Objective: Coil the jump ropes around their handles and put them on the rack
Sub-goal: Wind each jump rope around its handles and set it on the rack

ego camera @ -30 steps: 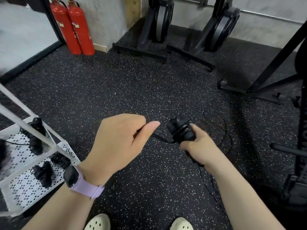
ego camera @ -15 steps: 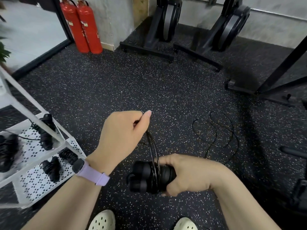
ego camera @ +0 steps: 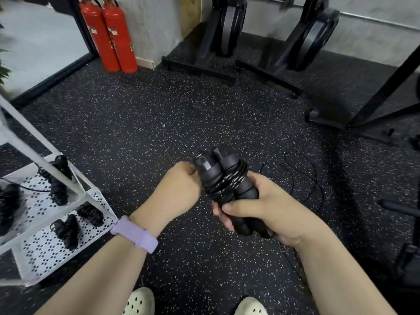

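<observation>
White metal rack (ego camera: 91,196) with perforated shelves stands at the far left, and several coiled black jump ropes (ego camera: 66,230) lie on its two visible levels. Behind it, two red cylindrical fire extinguishers (ego camera: 109,35) stand against the rough grey wall. The floor (ego camera: 147,123) is black rubber with small light speckles. The left hand (ego camera: 179,192), with a lilac watch strap (ego camera: 136,235) on the wrist, is closed into a fist just beside the top of the handles; its fingertips are hidden, so I cannot tell if it pinches the cord. The right hand (ego camera: 261,208) grips the lower part of the two black handles (ego camera: 227,189), which are ribbed, matte and pressed side by side, tilted with their caps pointing away. Thin glossy cord (ego camera: 227,180) goes around them in several tight turns. More to the right, the loose rest of the cord (ego camera: 302,176) lies in open loops on the floor, near dark steel equipment frames (ego camera: 363,114). Half a second ago the handles lay horizontal and lower, and the left hand held the cord up above them; now the bundle points upward and the left hand is down against it.
</observation>
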{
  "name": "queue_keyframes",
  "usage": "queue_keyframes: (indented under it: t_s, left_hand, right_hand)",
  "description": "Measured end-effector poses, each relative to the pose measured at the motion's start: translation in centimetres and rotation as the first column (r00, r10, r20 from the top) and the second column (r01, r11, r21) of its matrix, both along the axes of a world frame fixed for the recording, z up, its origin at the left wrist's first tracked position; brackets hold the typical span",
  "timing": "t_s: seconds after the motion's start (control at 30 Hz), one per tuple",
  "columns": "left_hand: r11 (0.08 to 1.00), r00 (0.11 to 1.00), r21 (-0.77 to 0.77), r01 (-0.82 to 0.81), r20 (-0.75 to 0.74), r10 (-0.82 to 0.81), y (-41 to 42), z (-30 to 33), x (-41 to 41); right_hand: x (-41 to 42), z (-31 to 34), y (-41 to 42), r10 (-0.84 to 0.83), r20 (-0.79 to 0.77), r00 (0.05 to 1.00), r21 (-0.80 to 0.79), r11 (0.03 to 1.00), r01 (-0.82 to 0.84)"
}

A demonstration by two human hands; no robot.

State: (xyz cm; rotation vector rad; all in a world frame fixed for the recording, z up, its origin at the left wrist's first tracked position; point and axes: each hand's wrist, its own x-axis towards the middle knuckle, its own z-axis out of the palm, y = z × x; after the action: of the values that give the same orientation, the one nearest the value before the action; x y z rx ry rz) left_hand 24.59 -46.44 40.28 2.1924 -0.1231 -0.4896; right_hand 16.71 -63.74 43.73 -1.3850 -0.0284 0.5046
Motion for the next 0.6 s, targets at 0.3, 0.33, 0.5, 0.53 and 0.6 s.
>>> queue_keyframes:
  t_s: [0.3, 0.33, 0.5, 0.53, 0.6]
  left_hand:
    - [0.995, 0.999, 0.091, -0.050, -0.008, 0.051, -0.83, 0.87, -0.27]
    - [0.995, 0.998, 0.081, -0.056, -0.019, 0.057, -0.87, 0.91, -0.33]
    - [0.997, 0.993, -0.021, -0.075, -0.096, 0.073, -0.66, 0.65, -0.63]
    - [0.997, 0.992, -0.041, -0.072, -0.106, 0.068, -0.62, 0.48, -0.64]
    - [0.992, 0.992, -0.105, -0.073, -0.114, 0.061, -0.62, 0.46, -0.73]
  right_hand:
    - [0.47, -0.92, -0.24, -0.134, -0.050, 0.990, -0.110, 0.986, 0.128]
    - [0.44, -0.84, -0.21, -0.128, -0.026, 0.991, -0.104, 0.987, 0.124]
    - [0.64, -0.77, -0.07, -0.137, 0.001, 0.991, -0.066, 0.988, 0.136]
    - [0.64, -0.71, -0.06, -0.145, 0.007, 0.989, -0.059, 0.988, 0.145]
    - [0.69, -0.51, -0.20, -0.172, 0.037, 0.984, -0.050, 0.983, 0.174]
